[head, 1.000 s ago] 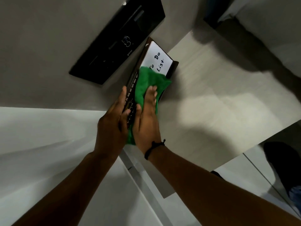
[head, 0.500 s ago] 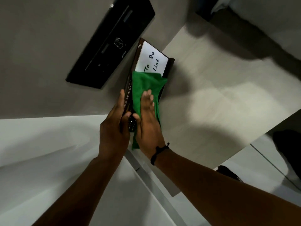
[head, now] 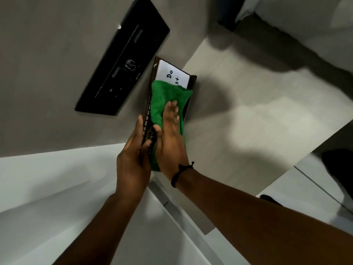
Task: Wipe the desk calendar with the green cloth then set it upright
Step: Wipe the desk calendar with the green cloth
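The head camera looks down on two bare hands working on one desk calendar [head: 172, 77], which lies flat on a pale desk top [head: 248, 121] and reaches away from the hands. The left hand [head: 133, 157] grips the calendar's near left edge, thumb on top beside a row of month names, fingers curled around the side. The right hand [head: 170, 138] lies flat, fingers stretched out and together, palm pressing one green cloth [head: 168, 94] onto the calendar's face. The cloth spreads beyond the right fingertips and also shows below the palm, near the wrist. Past the cloth, one white card [head: 170, 73] on the calendar carries handwriting, partly covered by the cloth. One black cord bracelet [head: 178, 173] circles the right wrist. Beyond the left hand, on the grey wall, sits one long black panel [head: 122, 60], just beside the calendar's far corner.
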